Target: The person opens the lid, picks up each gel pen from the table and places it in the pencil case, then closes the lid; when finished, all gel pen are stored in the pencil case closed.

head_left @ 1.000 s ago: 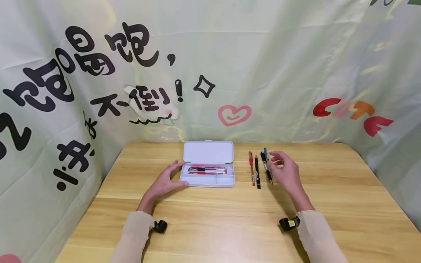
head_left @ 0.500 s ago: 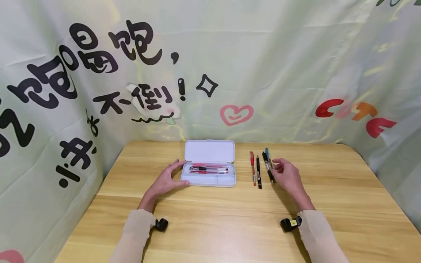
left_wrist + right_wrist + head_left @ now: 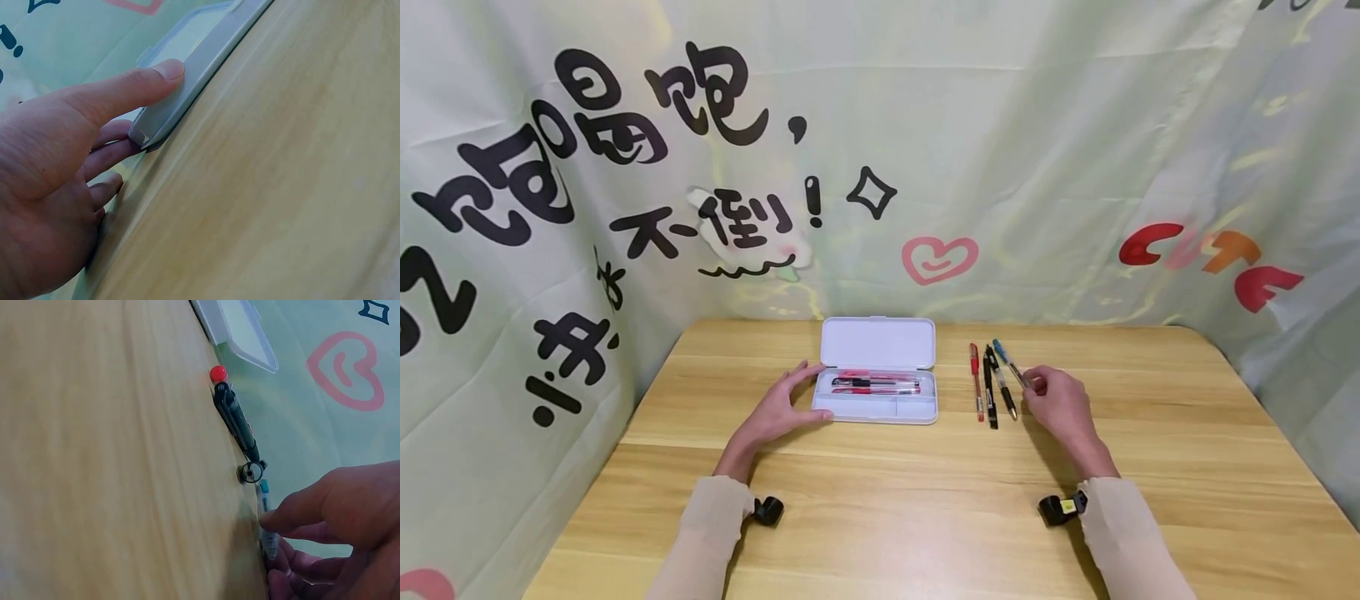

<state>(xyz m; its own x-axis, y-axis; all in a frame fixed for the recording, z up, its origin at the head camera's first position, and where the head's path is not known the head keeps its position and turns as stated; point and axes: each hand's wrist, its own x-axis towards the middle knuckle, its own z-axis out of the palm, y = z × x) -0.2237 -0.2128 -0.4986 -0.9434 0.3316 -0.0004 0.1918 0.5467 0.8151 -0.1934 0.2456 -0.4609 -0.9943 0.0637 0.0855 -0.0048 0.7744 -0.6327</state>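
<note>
A white pencil case (image 3: 857,409) lies with its lid raised, several red and black gel pens (image 3: 887,382) in its long rear compartment. My left hand (image 3: 777,408) grips the case's left end, thumb (image 3: 147,84) on the front edge and fingers at the left side and back. To the right, my right hand (image 3: 1060,406) pinches the lower end of a blue-topped clear pen (image 3: 1002,352) between thumb and fingers. That pen slants up and left, its top close to a black-and-clear pen (image 3: 1000,379). Beside these lie a slim black pen (image 3: 989,400) and a red pen (image 3: 976,379).
Everything stands on a wooden table (image 3: 910,508). Behind it hangs a pale printed curtain (image 3: 1037,167), close to the table's back edge. The raised lid (image 3: 877,342) stands near that curtain. Two smaller compartments (image 3: 913,408) run along the case's front.
My right hand has closed on the blue-topped pen, whose top has swung left. The black-and-clear pen has shifted left at its upper end, against the slim black pen. My left hand stays put.
</note>
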